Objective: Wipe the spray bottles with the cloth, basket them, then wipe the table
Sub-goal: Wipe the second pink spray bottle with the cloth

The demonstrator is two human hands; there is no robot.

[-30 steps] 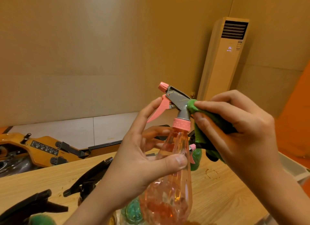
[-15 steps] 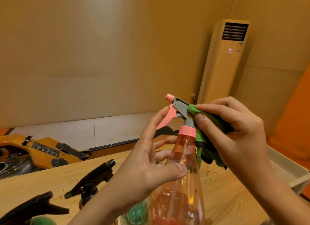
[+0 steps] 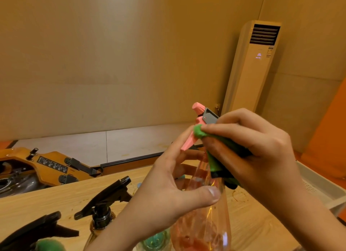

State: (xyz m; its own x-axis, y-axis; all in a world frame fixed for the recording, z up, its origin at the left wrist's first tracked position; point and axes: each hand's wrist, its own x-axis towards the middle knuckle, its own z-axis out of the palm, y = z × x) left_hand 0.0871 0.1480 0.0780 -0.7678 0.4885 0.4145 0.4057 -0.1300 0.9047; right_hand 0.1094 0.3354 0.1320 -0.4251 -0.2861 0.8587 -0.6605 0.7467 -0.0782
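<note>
1. Left hand [image 3: 168, 190]: fingers and thumb curled round the transparent pink plastic spray bottle [image 3: 204, 224], held upright above the wooden desk [image 3: 252, 230].
2. Right hand [image 3: 258, 149]: pinches the folded green cloth [image 3: 198, 132] against the bottle's pink trigger.
3. White plastic basket [image 3: 318, 187]: at the desk's right edge.

Tan-walled room, lit in a warm yellowish tone.

Plain tan wall panels [image 3: 112, 63] are seen from 9 to 2 o'clock. A tall cream air conditioner [image 3: 249, 86] is stood against them at 2 o'clock, its small display lit purple. An orange surface [image 3: 331, 131] is shown at 3 o'clock. Pale floor tiles [image 3: 134, 144] are laid below the wall. A wooden-framed machine [image 3: 50, 164] with black clips is placed at 9 o'clock, and a wood-grain desk [image 3: 46, 200] at 7 o'clock.
</note>
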